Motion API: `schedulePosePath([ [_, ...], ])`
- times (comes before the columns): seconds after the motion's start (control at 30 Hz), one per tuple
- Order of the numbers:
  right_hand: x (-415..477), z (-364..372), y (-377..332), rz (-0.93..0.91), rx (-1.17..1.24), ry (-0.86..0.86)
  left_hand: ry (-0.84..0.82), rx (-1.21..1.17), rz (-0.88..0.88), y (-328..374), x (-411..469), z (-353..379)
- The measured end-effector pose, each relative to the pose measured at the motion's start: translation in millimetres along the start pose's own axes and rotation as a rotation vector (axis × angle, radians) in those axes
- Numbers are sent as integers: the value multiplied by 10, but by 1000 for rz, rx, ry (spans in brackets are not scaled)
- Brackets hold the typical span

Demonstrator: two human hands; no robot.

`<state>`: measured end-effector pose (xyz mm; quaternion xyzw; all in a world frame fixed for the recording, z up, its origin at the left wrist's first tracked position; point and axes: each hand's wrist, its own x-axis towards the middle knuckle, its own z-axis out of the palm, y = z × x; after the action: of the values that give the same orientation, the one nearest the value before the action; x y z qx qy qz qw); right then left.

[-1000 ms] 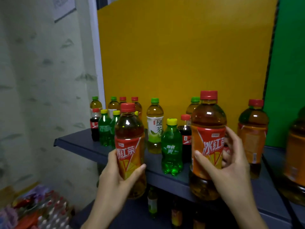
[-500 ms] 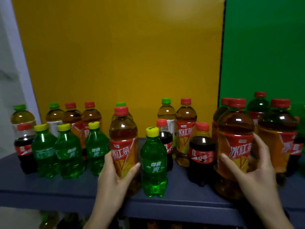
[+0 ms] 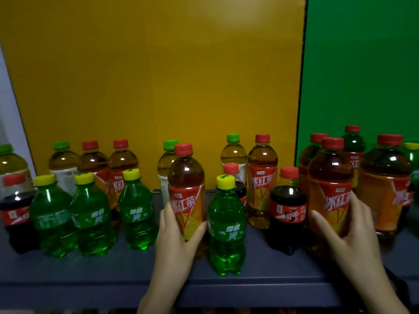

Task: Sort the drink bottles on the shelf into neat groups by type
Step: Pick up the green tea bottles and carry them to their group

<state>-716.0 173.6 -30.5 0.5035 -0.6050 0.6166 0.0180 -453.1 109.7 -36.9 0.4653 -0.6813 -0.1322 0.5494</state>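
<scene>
So this one's maybe partway done, I'd say. On the dark grey-blue shelf (image 3: 113, 275) there's already a decent clump of three clear green soda bottles with yellow caps (image 3: 93, 214) near the left, and a bunch of the amber iced tea bottles with red caps and red-orange labels are gathering on the right, in front of the green back panel (image 3: 362, 75). But it's still mixed: a fourth green soda bottle (image 3: 226, 225) stands alone near the front middle, the dark cola bottles with red caps are split up (one far left (image 3: 15, 214), one right of centre (image 3: 288, 211), one tucked behind the stray soda (image 3: 235, 184)), and the pale tea bottles with green caps (image 3: 233, 152) are scattered along the far row against the yellow panel (image 3: 158, 87), with iced teas between them. The left hand (image 3: 174, 241) is wrapped round the lower part of one iced tea bottle (image 3: 186, 191) in the middle, just left of the stray soda. The right hand (image 3: 349, 236) is curled round a bigger-looking iced tea bottle (image 3: 330, 191) on the right, beside the cola. Both held bottles are upright, long axis vertical, caps up, labels facing the near side. Can't tell if either base is actually off the shelf. My guess is these two go right to join the other iced teas, then colas and green-caps need collecting.
</scene>
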Motion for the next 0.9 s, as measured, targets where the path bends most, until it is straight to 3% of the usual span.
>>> schedulePosePath([
  [0.1,-119,19,-88,-74,-48,146,-4,10,-22,23,-76,-123],
  [0.2,-297,84,-307,-219,43,253,166,85,34,-6,-158,-302],
  [0.27,-413,224,-506,-241,184,140,246,133,57,-70,-158,-375],
  [0.33,-538,436,-661,-215,302,-80,243,153,12,-126,-125,-407],
  [0.4,-633,645,-727,-236,268,-223,210,154,-57,-184,-75,-410],
  [0.63,-673,947,-721,7,153,-371,179,100,-247,-453,257,-446],
  [0.9,-756,921,-654,72,189,-386,209,-34,-149,-429,7,-563],
])
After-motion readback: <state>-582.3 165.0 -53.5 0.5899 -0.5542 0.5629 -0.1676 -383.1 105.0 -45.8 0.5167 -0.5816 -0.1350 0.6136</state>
